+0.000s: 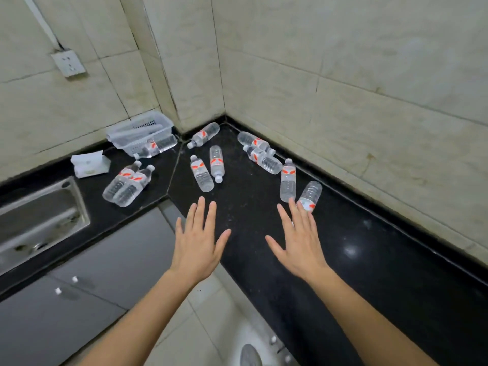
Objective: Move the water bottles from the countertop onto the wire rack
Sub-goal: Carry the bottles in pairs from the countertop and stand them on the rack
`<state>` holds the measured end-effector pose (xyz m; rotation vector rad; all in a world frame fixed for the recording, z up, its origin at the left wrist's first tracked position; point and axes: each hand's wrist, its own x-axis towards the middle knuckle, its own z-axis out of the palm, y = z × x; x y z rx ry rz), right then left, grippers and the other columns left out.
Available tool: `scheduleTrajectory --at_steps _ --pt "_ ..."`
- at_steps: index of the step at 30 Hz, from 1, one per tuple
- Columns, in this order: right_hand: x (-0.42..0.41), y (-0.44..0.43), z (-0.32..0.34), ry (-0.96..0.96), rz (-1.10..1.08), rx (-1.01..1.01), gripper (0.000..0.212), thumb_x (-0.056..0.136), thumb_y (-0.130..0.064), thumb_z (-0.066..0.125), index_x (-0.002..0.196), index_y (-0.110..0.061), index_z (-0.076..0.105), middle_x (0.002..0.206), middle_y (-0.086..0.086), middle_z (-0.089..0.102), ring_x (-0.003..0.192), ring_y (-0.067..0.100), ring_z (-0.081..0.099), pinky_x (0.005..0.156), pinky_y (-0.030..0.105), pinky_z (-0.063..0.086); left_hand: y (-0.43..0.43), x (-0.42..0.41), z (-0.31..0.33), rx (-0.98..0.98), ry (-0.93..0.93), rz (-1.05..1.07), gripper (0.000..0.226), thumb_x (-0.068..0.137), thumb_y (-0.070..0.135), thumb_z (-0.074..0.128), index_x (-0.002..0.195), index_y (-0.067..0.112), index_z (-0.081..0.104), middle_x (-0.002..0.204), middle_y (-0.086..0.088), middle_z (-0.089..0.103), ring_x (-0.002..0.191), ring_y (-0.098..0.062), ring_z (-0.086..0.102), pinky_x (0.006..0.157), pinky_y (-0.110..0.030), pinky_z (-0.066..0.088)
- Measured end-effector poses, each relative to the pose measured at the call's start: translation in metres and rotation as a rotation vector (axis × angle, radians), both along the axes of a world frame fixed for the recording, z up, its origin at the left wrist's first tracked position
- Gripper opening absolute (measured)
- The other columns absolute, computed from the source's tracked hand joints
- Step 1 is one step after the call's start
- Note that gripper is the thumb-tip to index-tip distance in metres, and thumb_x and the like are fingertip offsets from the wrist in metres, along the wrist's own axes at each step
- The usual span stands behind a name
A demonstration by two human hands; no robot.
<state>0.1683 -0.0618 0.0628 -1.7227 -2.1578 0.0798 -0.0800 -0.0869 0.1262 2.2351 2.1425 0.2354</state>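
Both hands flat-open and empty over the black bench (356, 233), right hand (298, 243) nearest a lying bottle (311, 196) just beyond its fingertips, neck toward it; left hand (196, 244) farther off.

A steel sink (39, 215) sits at the left. Just beyond it lies a white tissue pack (89, 165); farther beyond, a clear plastic basket (132, 133); above, a wall socket (68, 62).
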Motion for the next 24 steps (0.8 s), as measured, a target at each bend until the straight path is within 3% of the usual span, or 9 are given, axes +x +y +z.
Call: scheduleTrajectory --at_steps 5,8,13,19,24 --pt "0.012 0.079 -0.042 0.136 -0.138 -0.256 0.09 0.094 -0.061 0.055 0.162 -0.014 0.019 0.17 0.016 0.009 0.158 0.033 0.01 0.125 0.051 0.022 0.113 0.009 -0.008 -0.084 0.017 -0.12 0.077 0.102 0.057 0.036 0.162 0.014 0.014 0.171 -0.012 0.01 0.156 -0.031 0.015 0.122 -0.055 0.024" --pt "0.027 0.11 -0.048 0.304 -0.346 -0.436 0.101 0.092 -0.062 0.06 0.162 -0.012 0.008 0.171 0.016 0.003 0.158 0.033 0.004 0.125 0.047 0.017 0.169 0.018 -0.008 -0.096 0.022 -0.194 0.078 0.101 0.053 0.046 0.161 0.01 0.02 0.168 -0.016 0.019 0.154 -0.035 0.023 0.118 -0.055 0.031" --pt "0.052 0.128 -0.05 0.641 -0.596 -0.567 0.104 0.089 -0.056 0.069 0.162 -0.013 0.009 0.17 0.015 0.012 0.157 0.032 0.012 0.125 0.047 0.019 0.238 0.046 -0.019 -0.199 -0.118 -0.259 0.079 0.101 0.05 0.048 0.161 0.008 0.019 0.168 -0.018 0.016 0.156 -0.034 0.015 0.126 -0.047 0.02" --pt "0.057 0.119 -0.065 0.722 -0.735 -0.696 0.106 0.09 -0.06 0.065 0.163 -0.015 0.003 0.171 0.011 0.009 0.156 0.029 0.017 0.125 0.045 0.024 0.299 0.092 -0.067 -0.486 -0.303 -0.255 0.079 0.1 0.045 0.056 0.159 0.006 0.022 0.167 -0.017 0.021 0.155 -0.031 0.018 0.123 -0.044 0.021" --pt "0.036 0.131 -0.084 0.806 -0.888 -0.756 0.105 0.091 -0.052 0.069 0.163 -0.014 0.002 0.17 0.011 0.015 0.155 0.027 0.022 0.123 0.037 0.025 0.351 0.128 -0.114 -0.692 -0.377 -0.276 0.083 0.098 0.042 0.061 0.159 0.002 0.02 0.166 -0.018 0.025 0.153 -0.033 0.025 0.123 -0.043 0.025"
